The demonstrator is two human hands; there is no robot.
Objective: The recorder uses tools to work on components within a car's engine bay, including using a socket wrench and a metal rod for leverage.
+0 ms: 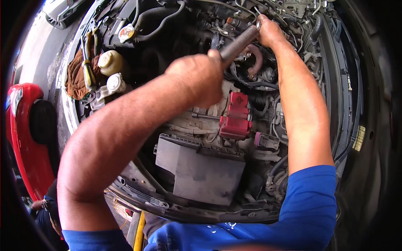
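Left hand (197, 77): fingers wrapped round the bar (240, 44); right hand (269, 32) beyond them, finger grip unclear. Seemingly positioning it; next needs steadiness.

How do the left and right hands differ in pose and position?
The left hand is closed around the near end of a dark bar; the right hand is by its far end, its grip unclear.
The right hand reaches farther from the body than the left hand.
The left arm bends sharply at the elbow; the right arm is nearly straight.
Shared: both hands are bare.
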